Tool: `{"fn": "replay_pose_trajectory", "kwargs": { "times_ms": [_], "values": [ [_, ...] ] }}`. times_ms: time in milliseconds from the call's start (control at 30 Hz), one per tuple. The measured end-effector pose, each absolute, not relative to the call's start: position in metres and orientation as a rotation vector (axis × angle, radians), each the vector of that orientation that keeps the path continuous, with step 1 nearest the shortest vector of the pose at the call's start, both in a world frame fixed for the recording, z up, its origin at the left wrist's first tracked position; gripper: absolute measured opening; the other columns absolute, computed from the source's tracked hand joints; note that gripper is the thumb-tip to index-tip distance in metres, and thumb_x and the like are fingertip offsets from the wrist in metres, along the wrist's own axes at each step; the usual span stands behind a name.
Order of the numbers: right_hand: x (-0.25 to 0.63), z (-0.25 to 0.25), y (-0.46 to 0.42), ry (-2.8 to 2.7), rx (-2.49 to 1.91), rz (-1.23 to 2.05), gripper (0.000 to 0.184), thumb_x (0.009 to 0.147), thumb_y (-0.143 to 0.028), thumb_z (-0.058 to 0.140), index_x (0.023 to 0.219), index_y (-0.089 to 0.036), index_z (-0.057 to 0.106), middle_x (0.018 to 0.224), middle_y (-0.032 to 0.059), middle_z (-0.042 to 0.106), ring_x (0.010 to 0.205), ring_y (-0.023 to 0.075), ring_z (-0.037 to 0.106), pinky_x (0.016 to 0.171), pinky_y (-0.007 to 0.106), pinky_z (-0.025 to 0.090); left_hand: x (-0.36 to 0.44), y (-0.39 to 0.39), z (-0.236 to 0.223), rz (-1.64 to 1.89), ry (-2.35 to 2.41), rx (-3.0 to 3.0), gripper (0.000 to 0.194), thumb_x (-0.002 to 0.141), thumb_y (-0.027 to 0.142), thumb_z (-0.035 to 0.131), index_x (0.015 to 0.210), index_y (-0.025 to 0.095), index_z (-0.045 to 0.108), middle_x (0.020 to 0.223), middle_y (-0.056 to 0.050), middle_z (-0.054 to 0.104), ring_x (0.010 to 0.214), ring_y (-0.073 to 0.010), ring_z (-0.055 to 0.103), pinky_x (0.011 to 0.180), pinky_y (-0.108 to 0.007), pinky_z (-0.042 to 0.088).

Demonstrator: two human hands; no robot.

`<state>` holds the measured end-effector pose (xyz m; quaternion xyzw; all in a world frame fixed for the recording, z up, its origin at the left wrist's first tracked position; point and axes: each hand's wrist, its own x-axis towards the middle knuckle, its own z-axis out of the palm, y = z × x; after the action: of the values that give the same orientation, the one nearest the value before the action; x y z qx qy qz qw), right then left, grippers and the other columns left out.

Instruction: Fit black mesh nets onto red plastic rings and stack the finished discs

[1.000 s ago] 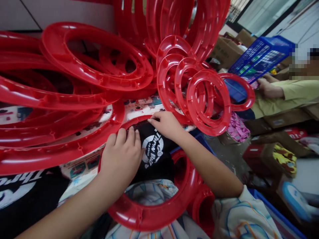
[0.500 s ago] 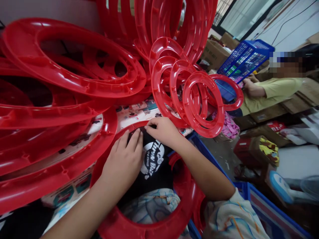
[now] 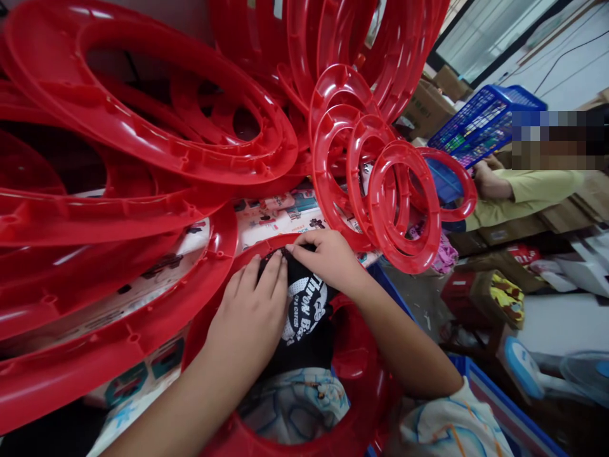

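Near centre, left hand point(image 3: 250, 314) lies on black fabric point(image 3: 304, 357), fingers point(image 3: 269, 274) slightly spread; right hand point(image 3: 330, 257) pinches its far edge.

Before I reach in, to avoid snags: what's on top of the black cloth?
On the cloth are the left hand and right hand, at its far edge. White print shows; what the hands cover is hidden.

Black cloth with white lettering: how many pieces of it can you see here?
1 black cloth, touched by the left hand and the right hand, near the far rim of a red ring. Others may be hidden.
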<state>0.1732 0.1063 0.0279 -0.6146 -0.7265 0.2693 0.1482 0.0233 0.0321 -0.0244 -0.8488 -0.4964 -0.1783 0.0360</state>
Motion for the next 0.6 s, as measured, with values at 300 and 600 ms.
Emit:
{"fn": "replay_pose_trajectory", "kwargs": {
  "times_ms": [300, 600],
  "values": [
    [0.1702, 0.0295, 0.1059, -2.141, -1.798, 0.76, 0.018, 0.086, -0.025, 0.061, 0.072, -0.017, 0.07, 0.073, 0.0005, 0.068, 0.072, 0.0128, 0.057, 0.066, 0.024, 0.037, 0.0225, 0.0344, -0.024, -0.531, -1.552, -2.606, 0.05, 0.091, 0.025, 0.048, 0.134, -0.001, 0.051, 0.135, -0.02, 0.058, 0.112, -0.0359, 0.058, 0.088, -0.047, 0.049],
    [0.1639, 0.0304, 0.1039, -2.277, -1.907, 0.51, 0.023, 0.089, -0.029, 0.058, 0.076, -0.016, 0.071, 0.074, 0.0038, 0.07, 0.069, 0.0147, 0.057, 0.061, 0.027, 0.034, 0.0221, 0.0349, -0.023, -0.474, -1.551, -2.618, 0.051, 0.091, 0.025, 0.048, 0.135, 0.0, 0.049, 0.138, -0.019, 0.056, 0.11, -0.0354, 0.058, 0.088, -0.047, 0.048]
  ]
}}
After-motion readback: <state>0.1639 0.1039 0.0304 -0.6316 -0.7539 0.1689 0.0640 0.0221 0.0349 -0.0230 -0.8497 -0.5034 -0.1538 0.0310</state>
